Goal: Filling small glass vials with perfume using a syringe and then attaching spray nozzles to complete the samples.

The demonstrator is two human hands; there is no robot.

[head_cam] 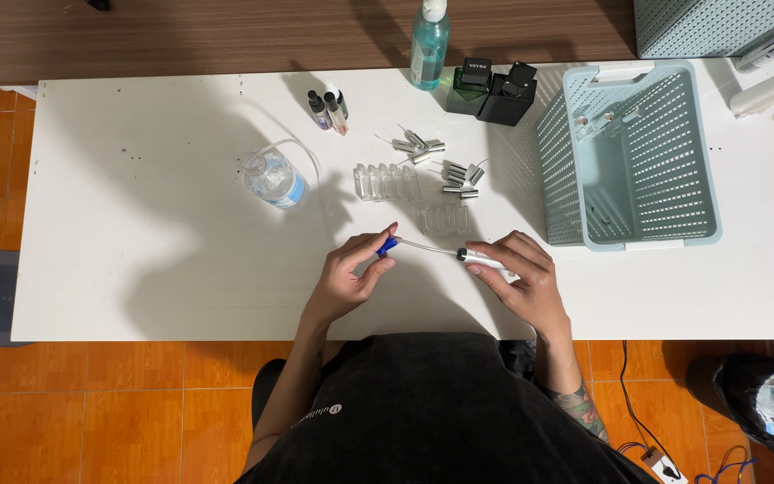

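My left hand (351,269) pinches a small blue-tipped piece (388,246) from which a thin clear tube (427,248) runs to the right. My right hand (521,273) grips a small silver and white spray head (478,260) at the tube's other end. Both hands hover over the white table (154,233) near its front edge. Just beyond them lie two rows of small clear glass vials (387,182) and several silver spray caps (445,166).
A clear bottle with a hose (272,177) lies at the left. Small dropper bottles (328,109), a teal pump bottle (428,45) and two dark square bottles (493,90) stand at the back. A pale blue perforated basket (631,152) sits at the right.
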